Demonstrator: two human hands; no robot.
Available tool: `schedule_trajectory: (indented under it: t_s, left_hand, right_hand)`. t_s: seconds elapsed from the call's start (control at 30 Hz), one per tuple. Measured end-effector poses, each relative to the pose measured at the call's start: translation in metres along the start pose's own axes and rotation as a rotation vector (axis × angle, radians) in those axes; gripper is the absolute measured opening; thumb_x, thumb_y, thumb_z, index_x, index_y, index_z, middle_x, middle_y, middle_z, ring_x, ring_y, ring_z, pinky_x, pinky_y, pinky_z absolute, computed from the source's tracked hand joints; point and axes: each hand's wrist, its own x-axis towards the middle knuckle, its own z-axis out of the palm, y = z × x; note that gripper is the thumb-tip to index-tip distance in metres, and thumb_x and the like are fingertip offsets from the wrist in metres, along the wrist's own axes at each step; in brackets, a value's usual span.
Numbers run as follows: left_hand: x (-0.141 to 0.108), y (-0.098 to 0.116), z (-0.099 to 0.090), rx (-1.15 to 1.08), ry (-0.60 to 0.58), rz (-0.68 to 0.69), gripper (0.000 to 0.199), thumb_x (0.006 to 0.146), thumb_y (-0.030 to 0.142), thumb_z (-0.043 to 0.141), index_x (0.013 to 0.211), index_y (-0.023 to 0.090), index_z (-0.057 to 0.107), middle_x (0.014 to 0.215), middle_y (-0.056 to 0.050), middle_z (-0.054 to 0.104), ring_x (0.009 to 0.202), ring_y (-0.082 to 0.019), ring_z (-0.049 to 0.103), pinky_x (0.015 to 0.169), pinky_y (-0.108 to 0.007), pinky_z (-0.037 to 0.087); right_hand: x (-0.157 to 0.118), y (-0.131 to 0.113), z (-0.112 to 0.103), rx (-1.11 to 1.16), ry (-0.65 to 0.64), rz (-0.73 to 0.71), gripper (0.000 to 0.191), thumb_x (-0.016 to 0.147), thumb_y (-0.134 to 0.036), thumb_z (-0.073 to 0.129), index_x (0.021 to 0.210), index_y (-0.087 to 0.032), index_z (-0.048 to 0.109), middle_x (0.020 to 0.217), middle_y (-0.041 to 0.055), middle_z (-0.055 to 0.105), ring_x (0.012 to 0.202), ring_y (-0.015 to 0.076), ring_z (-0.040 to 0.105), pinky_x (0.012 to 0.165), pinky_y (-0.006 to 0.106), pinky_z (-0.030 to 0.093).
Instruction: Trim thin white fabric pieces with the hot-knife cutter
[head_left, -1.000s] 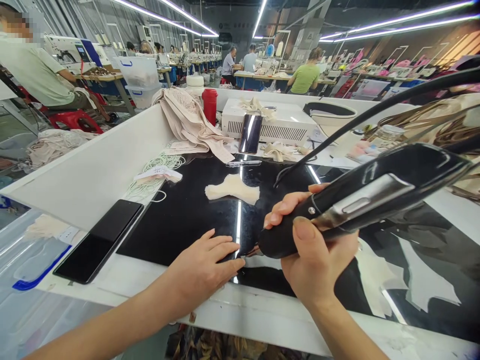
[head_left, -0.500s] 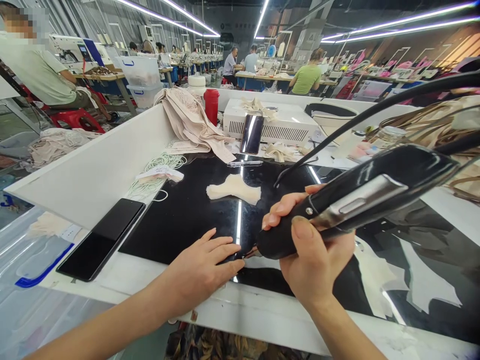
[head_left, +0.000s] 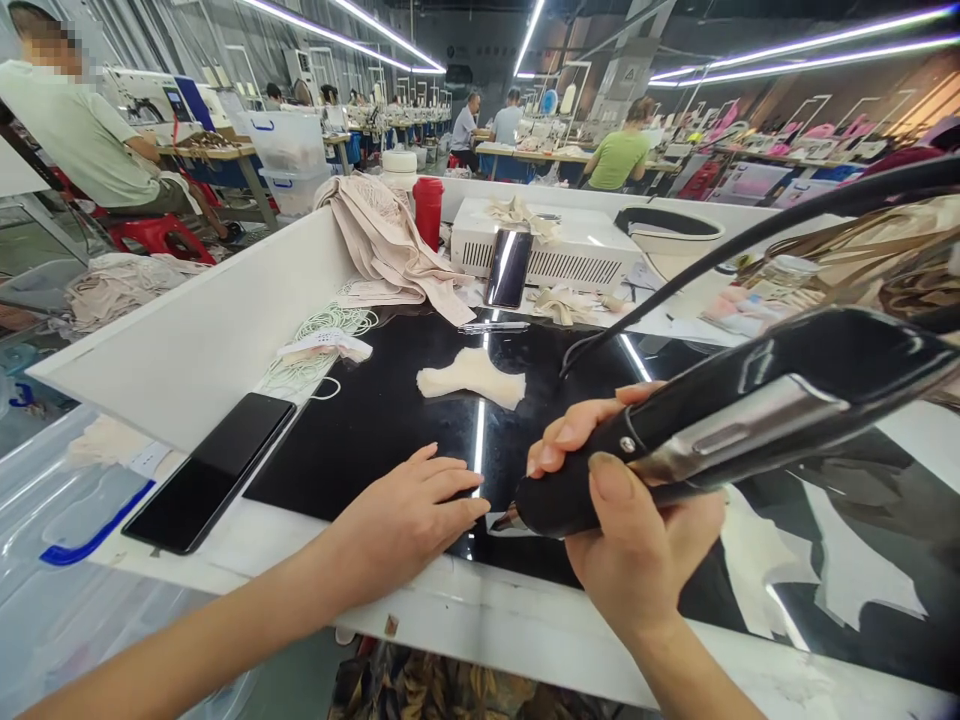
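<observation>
Now | right hand (head_left: 637, 535) gripping the black corded handheld tool (head_left: 720, 420), right and nearside of the cream fabric piece (head_left: 472, 378), its nose lower than half a second ago | left hand (head_left: 409, 515) open, fingers spread, shifted slightly toward that piece | cream fabric piece unmoved on the glossy black mat (head_left: 360, 420)

The person's left forearm (head_left: 247, 625), entering at 8 o'clock, is slim, bare and widest near the frame's edge. The right forearm (head_left: 690, 670), at 5 o'clock, is bare too, with a shorter stretch in view. The left hand (head_left: 416, 515), at 7 o'clock from centre, has slender, tapering fingers (head_left: 456, 485). The ungloved right hand (head_left: 637, 545), between 4 and 5 o'clock, shows 1 broad, round-tipped thumb (head_left: 616, 490).
</observation>
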Motion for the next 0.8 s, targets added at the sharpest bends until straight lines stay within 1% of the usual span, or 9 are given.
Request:
schedule_trajectory:
  t_s: [0.1, 0.2, 0.33, 0.43, 0.57, 0.67, 0.8]
  left_hand:
    - [0.011, -0.004, 0.000, -0.016, -0.052, 0.021, 0.028, 0.103, 0.010, 0.056, 0.125, 0.019, 0.070, 0.134, -0.011, 0.071, 0.128, -0.027, 0.066, 0.118, -0.055, 0.047]
    - [0.027, -0.011, 0.002, -0.017, -0.125, 0.055, 0.037, 0.100, 0.004, 0.054, 0.132, 0.019, 0.066, 0.141, -0.009, 0.069, 0.133, -0.028, 0.062, 0.121, -0.057, 0.042]
    - [0.051, -0.019, 0.007, -0.095, -0.174, 0.100, 0.037, 0.105, 0.016, 0.057, 0.141, 0.020, 0.059, 0.146, -0.007, 0.067, 0.142, -0.028, 0.055, 0.126, -0.053, 0.036]
    - [0.063, -0.023, 0.008, -0.225, -0.231, 0.133, 0.046, 0.104, 0.018, 0.062, 0.148, 0.023, 0.052, 0.152, -0.006, 0.062, 0.150, -0.027, 0.047, 0.127, -0.053, 0.034]
    - [0.071, -0.026, 0.004, -0.336, -0.334, 0.158, 0.053, 0.104, 0.018, 0.062, 0.154, 0.024, 0.045, 0.156, -0.006, 0.059, 0.156, -0.028, 0.039, 0.128, -0.059, 0.030]
    - [0.074, -0.029, 0.001, -0.389, -0.400, 0.157, 0.054, 0.105, 0.025, 0.062, 0.155, 0.024, 0.044, 0.154, -0.007, 0.061, 0.158, -0.029, 0.036, 0.130, -0.063, 0.023]
    - [0.076, -0.033, 0.000, -0.453, -0.450, 0.131, 0.056, 0.104, 0.033, 0.065, 0.155, 0.026, 0.045, 0.156, -0.007, 0.058, 0.159, -0.030, 0.033, 0.132, -0.064, 0.016]
  right_hand:
    - [0.005, -0.007, -0.003, 0.036, 0.009, 0.010, 0.037, 0.085, -0.033, 0.083, 0.114, -0.027, 0.059, 0.083, -0.0037, 0.067, 0.063, 0.0154, 0.065, 0.060, 0.033, 0.056]
    - [0.015, -0.017, -0.010, 0.025, 0.080, -0.032, 0.037, 0.080, -0.031, 0.086, 0.109, -0.025, 0.064, 0.079, -0.0039, 0.068, 0.061, 0.0148, 0.063, 0.057, 0.030, 0.056]
    - [0.025, -0.025, -0.024, -0.034, 0.164, -0.073, 0.035, 0.075, -0.027, 0.085, 0.104, -0.025, 0.067, 0.075, -0.0040, 0.069, 0.057, 0.0148, 0.062, 0.054, 0.031, 0.057]
    - [0.028, -0.024, -0.031, -0.057, 0.197, -0.075, 0.034, 0.075, -0.026, 0.084, 0.104, -0.025, 0.067, 0.076, -0.0036, 0.069, 0.057, 0.0151, 0.062, 0.053, 0.031, 0.057]
    - [0.026, -0.019, -0.033, -0.068, 0.194, -0.099, 0.034, 0.077, -0.027, 0.084, 0.106, -0.025, 0.066, 0.077, -0.0035, 0.069, 0.058, 0.0149, 0.063, 0.054, 0.031, 0.057]
    - [0.026, -0.014, -0.032, -0.077, 0.192, -0.106, 0.035, 0.079, -0.028, 0.084, 0.108, -0.026, 0.065, 0.078, -0.0040, 0.069, 0.059, 0.0149, 0.063, 0.055, 0.032, 0.057]
    - [0.028, -0.005, -0.031, -0.071, 0.184, -0.127, 0.038, 0.080, -0.030, 0.086, 0.110, -0.025, 0.063, 0.080, -0.0041, 0.070, 0.061, 0.0147, 0.064, 0.058, 0.033, 0.057]
